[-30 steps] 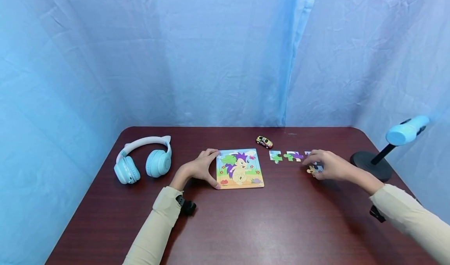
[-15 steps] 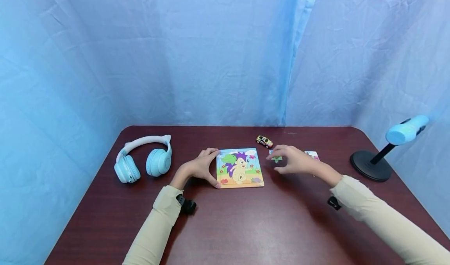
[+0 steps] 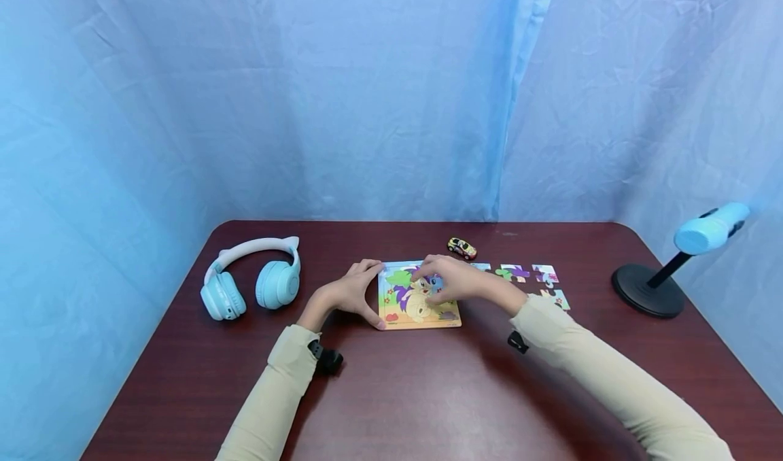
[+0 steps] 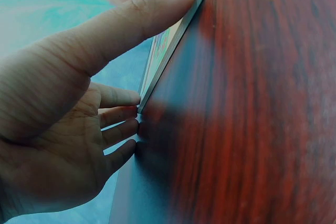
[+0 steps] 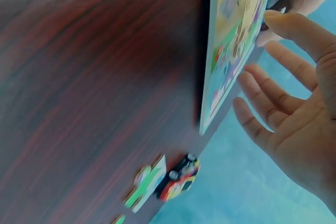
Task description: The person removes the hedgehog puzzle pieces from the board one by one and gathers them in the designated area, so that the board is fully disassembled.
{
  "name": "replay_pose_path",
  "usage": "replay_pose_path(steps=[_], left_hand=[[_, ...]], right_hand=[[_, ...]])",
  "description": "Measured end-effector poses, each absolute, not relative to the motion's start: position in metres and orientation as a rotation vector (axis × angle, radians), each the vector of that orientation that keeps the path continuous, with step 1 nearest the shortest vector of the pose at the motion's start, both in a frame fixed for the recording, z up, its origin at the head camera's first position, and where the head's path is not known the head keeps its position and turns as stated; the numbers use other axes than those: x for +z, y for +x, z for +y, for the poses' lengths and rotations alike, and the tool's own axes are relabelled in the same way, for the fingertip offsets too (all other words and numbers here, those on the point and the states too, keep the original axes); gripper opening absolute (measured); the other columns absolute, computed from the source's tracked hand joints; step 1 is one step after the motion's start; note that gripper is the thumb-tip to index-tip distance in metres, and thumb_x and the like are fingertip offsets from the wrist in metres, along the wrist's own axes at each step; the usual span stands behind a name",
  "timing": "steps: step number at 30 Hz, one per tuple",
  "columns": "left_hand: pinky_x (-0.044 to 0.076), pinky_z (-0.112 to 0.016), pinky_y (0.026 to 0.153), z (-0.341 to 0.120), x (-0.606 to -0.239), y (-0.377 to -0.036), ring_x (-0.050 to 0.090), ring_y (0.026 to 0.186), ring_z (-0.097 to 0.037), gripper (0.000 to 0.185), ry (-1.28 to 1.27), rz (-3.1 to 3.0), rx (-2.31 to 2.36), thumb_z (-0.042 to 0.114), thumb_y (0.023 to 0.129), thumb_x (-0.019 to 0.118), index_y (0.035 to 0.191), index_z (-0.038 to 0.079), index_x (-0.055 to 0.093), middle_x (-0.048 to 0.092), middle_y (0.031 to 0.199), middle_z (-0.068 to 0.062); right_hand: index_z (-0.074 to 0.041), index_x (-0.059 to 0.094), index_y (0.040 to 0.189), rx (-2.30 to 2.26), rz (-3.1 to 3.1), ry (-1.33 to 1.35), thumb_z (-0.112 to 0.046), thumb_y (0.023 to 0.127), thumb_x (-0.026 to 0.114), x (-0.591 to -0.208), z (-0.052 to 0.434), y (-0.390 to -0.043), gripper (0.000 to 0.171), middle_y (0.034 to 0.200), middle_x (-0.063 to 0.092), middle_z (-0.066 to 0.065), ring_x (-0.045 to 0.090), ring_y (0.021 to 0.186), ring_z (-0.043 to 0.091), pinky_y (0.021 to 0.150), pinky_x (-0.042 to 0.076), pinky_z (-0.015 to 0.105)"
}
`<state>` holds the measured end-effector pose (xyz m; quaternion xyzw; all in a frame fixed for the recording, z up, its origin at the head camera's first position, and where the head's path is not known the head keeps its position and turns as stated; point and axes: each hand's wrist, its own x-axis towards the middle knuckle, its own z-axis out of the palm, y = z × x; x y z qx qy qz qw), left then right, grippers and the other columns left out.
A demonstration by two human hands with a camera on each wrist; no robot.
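While the left hand [image 3: 349, 292] braces the puzzle board [image 3: 419, 296] at mid-table, thumb and fingers pinching its left edge, the right hand [image 3: 449, 281] hovers over the board with fingers loose, holding nothing visible. Four pieces [image 3: 544, 274] already lie out on the table to the right, near a toy car [image 3: 461, 247]; most of the picture looks left in the board.
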<state>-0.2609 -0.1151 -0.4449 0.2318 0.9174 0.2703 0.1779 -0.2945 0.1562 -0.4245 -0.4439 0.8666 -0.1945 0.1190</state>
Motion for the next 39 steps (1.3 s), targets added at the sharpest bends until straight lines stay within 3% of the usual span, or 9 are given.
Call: replay_pose_path(steps=[6,11,27,39], left_hand=[[0.034,-0.054,0.118,-0.114,-0.445,-0.261,0.025,0.148,-0.033,0.119,0.645,2.578,0.767,0.040,0.073,0.093,0.163,0.006,0.022,0.023,0.164,-0.013],[0.035,-0.053,0.118,-0.115,-0.445,-0.261,0.025,0.148,-0.032,0.120,0.637,2.583,0.768,0.040,0.072,0.093,0.163,0.006,0.022,0.023,0.165,-0.012],[0.034,-0.054,0.119,-0.114,-0.447,-0.262,0.025,0.148,-0.033,0.119,0.646,2.601,0.752,0.041,0.072,0.093,0.162,0.005,0.023,0.025,0.164,-0.013],[0.033,-0.055,0.119,-0.114,-0.446,-0.262,0.025,0.148,-0.034,0.119,0.659,2.603,0.751,0.042,0.072,0.093,0.162,0.005,0.024,0.025,0.163,-0.013]], right_hand=[[-0.014,0.071,0.129,-0.485,2.510,-1.185,-0.021,0.085,0.084,-0.426,0.142,-0.293,0.047,0.128,0.062,0.009,0.059,0.109,0.024,0.083,0.054,0.037],[-0.015,0.073,0.127,-0.461,2.518,-1.156,-0.019,0.083,0.086,-0.424,0.135,-0.293,0.046,0.123,0.062,0.009,0.058,0.104,0.023,0.078,0.052,0.033],[-0.018,0.074,0.123,-0.444,2.450,-1.122,-0.015,0.081,0.087,-0.423,0.130,-0.301,0.044,0.118,0.060,0.008,0.052,0.105,0.024,0.082,0.049,0.032],[-0.017,0.075,0.121,-0.415,2.474,-1.065,-0.013,0.080,0.087,-0.416,0.124,-0.295,0.043,0.116,0.051,0.011,0.048,0.095,0.020,0.066,0.042,0.027]])
